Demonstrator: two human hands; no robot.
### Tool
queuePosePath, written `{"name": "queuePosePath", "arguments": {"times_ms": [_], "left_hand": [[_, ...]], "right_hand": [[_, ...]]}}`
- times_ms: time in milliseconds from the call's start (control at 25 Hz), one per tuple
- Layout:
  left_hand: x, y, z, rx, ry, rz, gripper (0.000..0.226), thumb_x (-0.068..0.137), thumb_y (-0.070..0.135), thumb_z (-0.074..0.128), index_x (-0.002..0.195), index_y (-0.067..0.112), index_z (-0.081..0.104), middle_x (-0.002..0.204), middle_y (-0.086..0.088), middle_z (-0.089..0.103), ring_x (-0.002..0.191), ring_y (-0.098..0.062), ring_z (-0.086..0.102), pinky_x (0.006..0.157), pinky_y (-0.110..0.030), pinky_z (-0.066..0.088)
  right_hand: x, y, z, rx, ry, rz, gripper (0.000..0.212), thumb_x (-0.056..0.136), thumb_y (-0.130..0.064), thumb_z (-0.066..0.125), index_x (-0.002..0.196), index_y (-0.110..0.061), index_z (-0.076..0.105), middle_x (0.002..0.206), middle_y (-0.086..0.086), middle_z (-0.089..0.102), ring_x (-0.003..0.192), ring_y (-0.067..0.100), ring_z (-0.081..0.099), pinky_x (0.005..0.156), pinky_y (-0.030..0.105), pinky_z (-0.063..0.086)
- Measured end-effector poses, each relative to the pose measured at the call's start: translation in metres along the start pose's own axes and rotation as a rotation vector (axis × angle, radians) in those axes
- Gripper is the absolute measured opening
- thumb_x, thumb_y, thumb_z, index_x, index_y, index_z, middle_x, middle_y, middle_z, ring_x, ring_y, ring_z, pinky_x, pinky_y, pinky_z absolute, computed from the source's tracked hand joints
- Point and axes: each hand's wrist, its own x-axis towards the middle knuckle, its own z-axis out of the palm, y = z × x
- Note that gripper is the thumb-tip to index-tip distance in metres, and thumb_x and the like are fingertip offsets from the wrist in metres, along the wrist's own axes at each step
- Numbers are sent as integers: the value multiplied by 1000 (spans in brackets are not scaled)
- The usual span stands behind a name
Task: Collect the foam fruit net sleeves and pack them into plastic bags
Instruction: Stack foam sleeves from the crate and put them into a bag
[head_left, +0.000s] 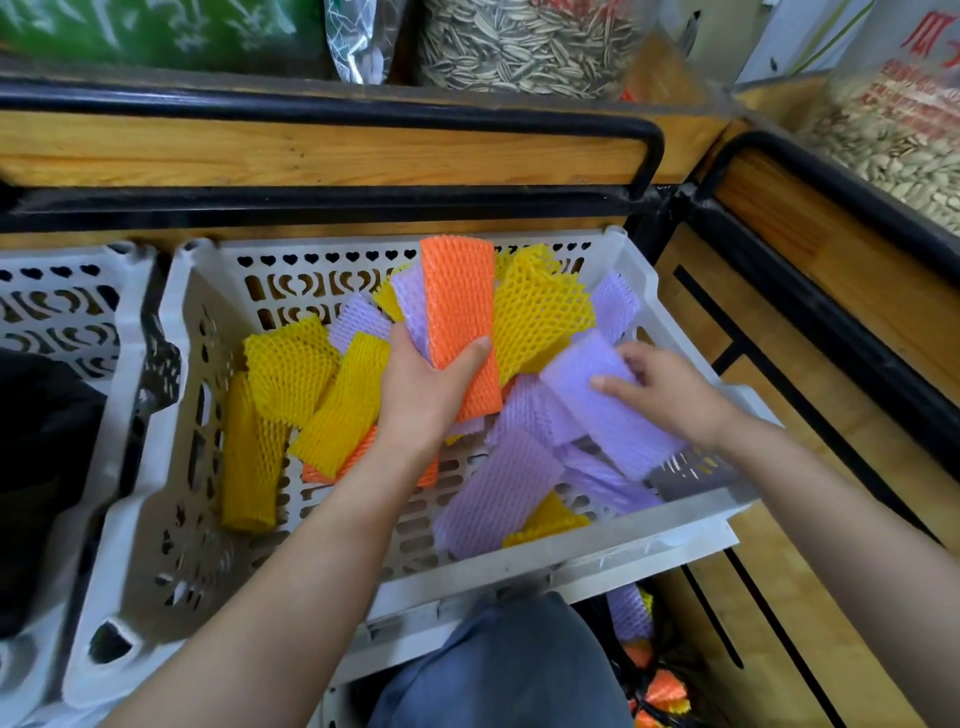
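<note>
A white perforated crate holds several loose foam net sleeves in yellow, purple and orange. My left hand grips a fanned stack of sleeves above the crate, an orange sleeve on top with yellow and purple ones behind it. My right hand pinches a purple sleeve at the crate's right side. No plastic bag for packing is clearly in view.
A second white crate stands at the left with something black inside. A wooden shelf with a black metal rail runs behind, bearing bags of seeds. More sleeves lie on the floor at lower right.
</note>
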Motion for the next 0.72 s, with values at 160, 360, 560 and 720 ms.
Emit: {"name": "queuePosePath", "arguments": {"times_ms": [160, 360, 560, 720], "left_hand": [[-11, 3, -5, 17, -7, 31, 37, 83, 25, 71, 106, 15, 44, 94, 4, 57, 95, -21, 61, 85, -37, 52], [-39, 16, -23, 8, 11, 184, 34, 82, 20, 72, 98, 17, 42, 84, 13, 56, 70, 5, 58, 64, -15, 49], [-64, 44, -69, -78, 102, 314, 33, 81, 17, 73, 87, 24, 42, 80, 12, 56, 65, 8, 55, 68, -22, 50], [-80, 81, -117, -109, 233, 448, 35, 74, 27, 76, 88, 23, 44, 76, 14, 56, 63, 7, 54, 62, -16, 46]], "right_hand": [[-16, -48, -9, 156, 327, 61, 30, 92, -36, 56, 82, -10, 43, 60, 2, 42, 54, 16, 40, 49, 24, 28], [-38, -114, -9, 389, 300, -2, 32, 91, -38, 54, 104, -11, 44, 75, -3, 48, 69, 17, 48, 57, 27, 33], [-70, -176, -13, 436, 82, -246, 45, 94, -39, 44, 133, -17, 40, 126, -3, 53, 119, 10, 47, 103, 32, 36], [-82, -227, -18, 340, 208, -444, 35, 99, -27, 42, 131, -15, 47, 117, 4, 47, 100, -9, 41, 94, 5, 31]]}}
